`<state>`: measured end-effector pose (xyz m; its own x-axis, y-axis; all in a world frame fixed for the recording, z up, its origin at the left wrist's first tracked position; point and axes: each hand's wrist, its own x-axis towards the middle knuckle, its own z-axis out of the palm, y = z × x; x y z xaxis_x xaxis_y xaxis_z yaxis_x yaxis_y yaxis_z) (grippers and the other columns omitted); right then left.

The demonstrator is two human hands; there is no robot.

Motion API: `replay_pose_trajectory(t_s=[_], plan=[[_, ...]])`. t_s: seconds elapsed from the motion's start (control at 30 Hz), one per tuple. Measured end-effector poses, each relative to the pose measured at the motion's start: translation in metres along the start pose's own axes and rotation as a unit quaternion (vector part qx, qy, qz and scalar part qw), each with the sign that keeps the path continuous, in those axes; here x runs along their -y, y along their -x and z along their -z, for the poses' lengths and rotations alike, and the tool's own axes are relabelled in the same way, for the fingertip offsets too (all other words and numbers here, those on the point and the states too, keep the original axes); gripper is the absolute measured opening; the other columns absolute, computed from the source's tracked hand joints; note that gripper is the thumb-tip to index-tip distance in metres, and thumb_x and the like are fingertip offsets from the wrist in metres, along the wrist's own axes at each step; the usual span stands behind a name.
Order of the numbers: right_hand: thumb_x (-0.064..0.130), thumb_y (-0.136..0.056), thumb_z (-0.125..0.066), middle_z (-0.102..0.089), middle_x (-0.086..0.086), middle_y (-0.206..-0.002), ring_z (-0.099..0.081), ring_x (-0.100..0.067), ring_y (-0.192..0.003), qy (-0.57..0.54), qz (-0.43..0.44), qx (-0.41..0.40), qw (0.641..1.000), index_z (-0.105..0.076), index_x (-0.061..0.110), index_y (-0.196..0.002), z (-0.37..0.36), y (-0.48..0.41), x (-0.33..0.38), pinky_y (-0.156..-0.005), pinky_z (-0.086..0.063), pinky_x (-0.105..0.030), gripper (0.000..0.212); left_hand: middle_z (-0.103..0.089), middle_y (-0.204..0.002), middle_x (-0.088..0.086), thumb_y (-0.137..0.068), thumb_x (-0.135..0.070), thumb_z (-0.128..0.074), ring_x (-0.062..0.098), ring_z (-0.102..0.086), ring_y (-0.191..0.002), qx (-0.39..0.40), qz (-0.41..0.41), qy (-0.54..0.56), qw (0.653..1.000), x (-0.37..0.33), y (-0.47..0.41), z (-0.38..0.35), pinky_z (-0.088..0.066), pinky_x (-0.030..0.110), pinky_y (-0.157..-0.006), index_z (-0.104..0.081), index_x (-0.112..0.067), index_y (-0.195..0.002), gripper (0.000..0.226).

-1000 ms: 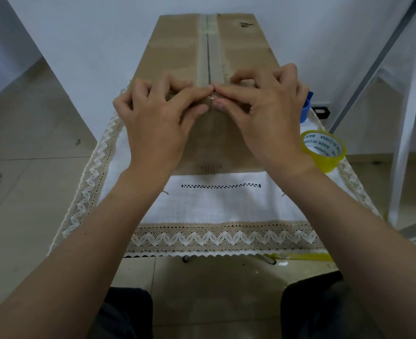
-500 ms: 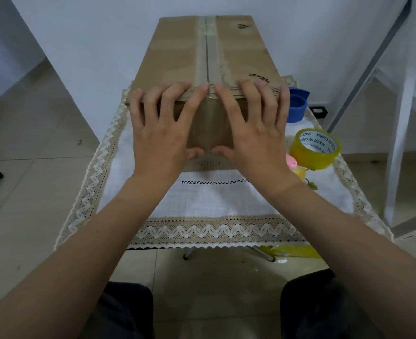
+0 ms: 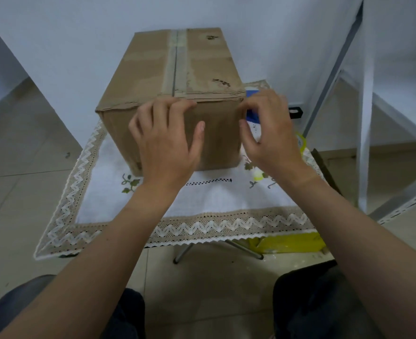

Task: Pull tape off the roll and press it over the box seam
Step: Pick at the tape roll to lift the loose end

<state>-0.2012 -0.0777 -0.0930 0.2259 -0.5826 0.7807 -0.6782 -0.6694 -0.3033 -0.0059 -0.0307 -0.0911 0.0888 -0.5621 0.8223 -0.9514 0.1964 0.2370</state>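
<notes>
The table (image 3: 138,217) with its lace-edged white cloth juts out from the wall, bare floor open to the left and near side, a white frame (image 3: 366,133) crowding the right. The cardboard box (image 3: 150,77) sits at the cloth's far end, back against the wall, and it's been turned since half a second ago: one corner now swings toward the left, the taped seam (image 3: 176,66) running up its top. Left hand (image 3: 165,145) lies spread flat on the near face, fingertips at the top edge below the seam. Right hand (image 3: 273,133) has slid off to the box's right corner, fingers loosely curled, gripping nothing I can see. The yellow tape roll (image 3: 301,143) peeks out just behind that hand, mostly hidden now; a blue object (image 3: 252,113) shows beside the corner.
</notes>
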Motion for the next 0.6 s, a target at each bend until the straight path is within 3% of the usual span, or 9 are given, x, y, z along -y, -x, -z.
replay_pose_trajectory(t_s=[0.1, 0.2, 0.33, 0.47, 0.6], plan=[[0.005, -0.094, -0.061, -0.067, -0.003, -0.113, -0.055, -0.027, -0.105, 0.054, -0.057, 0.060, 0.995, -0.063, 0.012, -0.118, 0.017, 0.004, -0.029, -0.086, -0.049, -0.040, 0.025, -0.067, -0.112, 0.002, -0.096, -0.033, -0.061, 0.030, -0.053, -0.110, 0.020, -0.010, 0.019, 1.000, -0.019, 0.002, -0.008, -0.038, 0.043, -0.089, -0.067, -0.018, -0.116, 0.026], [0.013, -0.096, -0.061, -0.068, -0.002, -0.120, -0.050, -0.033, -0.115, 0.145, -0.169, 0.166, 0.961, -0.058, 0.022, -0.133, 0.024, 0.015, -0.056, -0.092, -0.048, -0.048, 0.037, -0.070, -0.095, -0.003, -0.099, -0.026, -0.056, 0.025, -0.061, -0.090, 0.070, -0.025, 0.088, 0.993, -0.033, 0.002, -0.014, -0.047, 0.042, -0.074, -0.068, -0.016, -0.106, 0.017], [0.029, -0.100, -0.058, -0.070, -0.003, -0.122, -0.040, -0.035, -0.125, 0.142, -0.243, 0.269, 0.921, -0.051, 0.026, -0.142, 0.027, 0.026, -0.072, -0.101, -0.040, -0.051, 0.043, -0.066, -0.064, -0.004, -0.105, -0.035, -0.040, 0.023, -0.062, -0.057, 0.163, 0.007, 0.124, 0.979, -0.048, 0.003, -0.029, -0.051, 0.046, -0.056, -0.067, -0.016, -0.089, 0.036], [0.022, -0.095, -0.059, -0.071, 0.001, -0.115, -0.038, -0.030, -0.126, 0.149, -0.216, 0.303, 0.916, -0.049, 0.033, -0.143, 0.028, 0.029, -0.073, -0.094, -0.028, -0.045, 0.051, -0.062, -0.058, -0.004, -0.105, -0.037, -0.038, 0.023, -0.060, -0.055, 0.199, 0.022, 0.132, 0.971, -0.060, 0.004, -0.037, -0.050, 0.047, -0.055, -0.067, -0.015, -0.081, 0.044], [0.007, -0.095, -0.059, -0.071, 0.000, -0.107, -0.042, -0.029, -0.121, 0.147, -0.212, 0.228, 0.939, -0.052, 0.032, -0.138, 0.031, 0.030, -0.064, -0.085, -0.025, -0.039, 0.051, -0.064, -0.064, -0.014, -0.107, -0.034, -0.044, 0.013, -0.066, -0.062, 0.250, 0.063, 0.155, 0.954, -0.064, 0.003, -0.038, -0.056, 0.042, -0.065, -0.071, -0.018, -0.085, 0.038]])
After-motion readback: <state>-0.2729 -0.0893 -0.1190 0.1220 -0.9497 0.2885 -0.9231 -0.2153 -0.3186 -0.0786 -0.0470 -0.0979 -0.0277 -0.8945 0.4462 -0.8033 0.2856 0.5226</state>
